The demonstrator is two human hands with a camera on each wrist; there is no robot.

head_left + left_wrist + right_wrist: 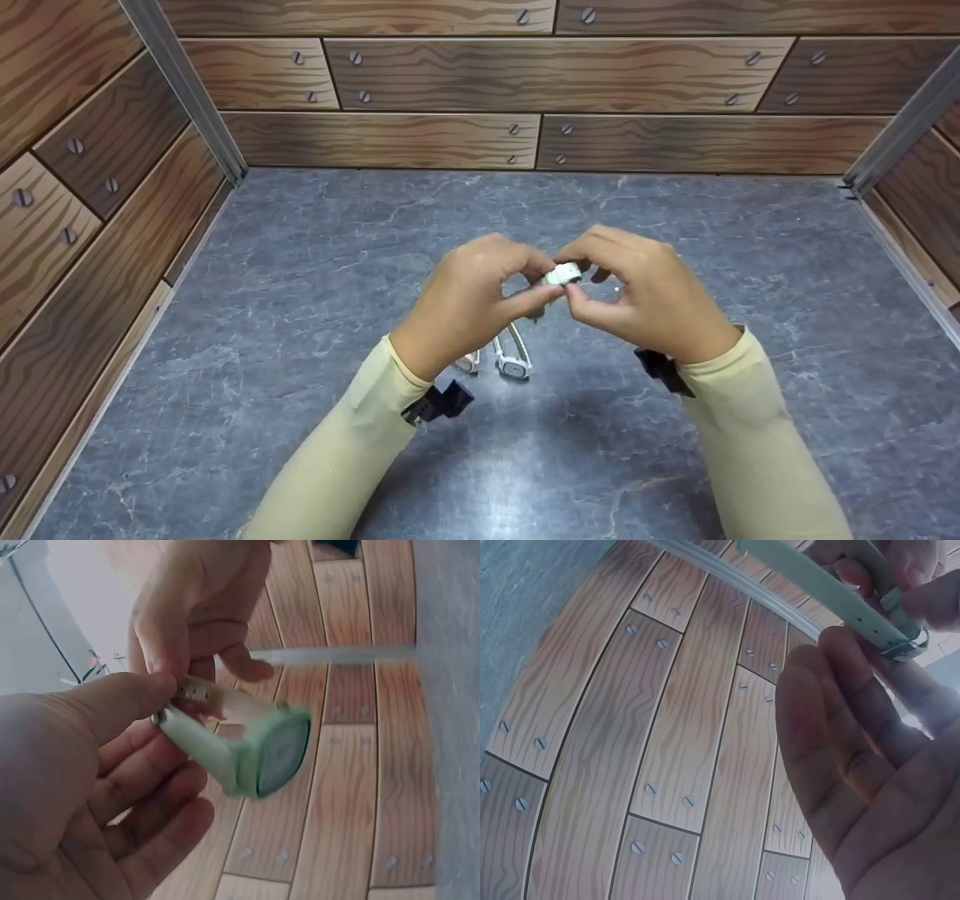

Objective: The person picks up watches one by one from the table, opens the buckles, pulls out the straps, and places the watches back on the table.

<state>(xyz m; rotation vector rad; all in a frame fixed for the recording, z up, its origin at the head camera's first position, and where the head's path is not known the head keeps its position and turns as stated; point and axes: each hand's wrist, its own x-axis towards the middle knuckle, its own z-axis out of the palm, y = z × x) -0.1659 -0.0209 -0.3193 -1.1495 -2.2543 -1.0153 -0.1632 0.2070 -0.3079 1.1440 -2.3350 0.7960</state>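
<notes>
In the head view a pale green wristwatch [561, 274] is held up between both hands over the table. My left hand [480, 289] pinches its strap between thumb and fingers. From the other side my right hand [637, 292] pinches the strap near the buckle [907, 649]. The strap is bent into a loop, and the right wrist view shows a row of small holes along the strap band [832, 596]. Below the hands, in the left wrist view, hangs the square watch face [285, 756], turned outward and slightly blurred.
Two more pale wristwatches lie on the marbled grey table [315, 247]: one white watch [514, 367] under the hands, another watch [469, 363] partly hidden by the left wrist. Wood-patterned walls [540, 75] enclose the table at the back and sides.
</notes>
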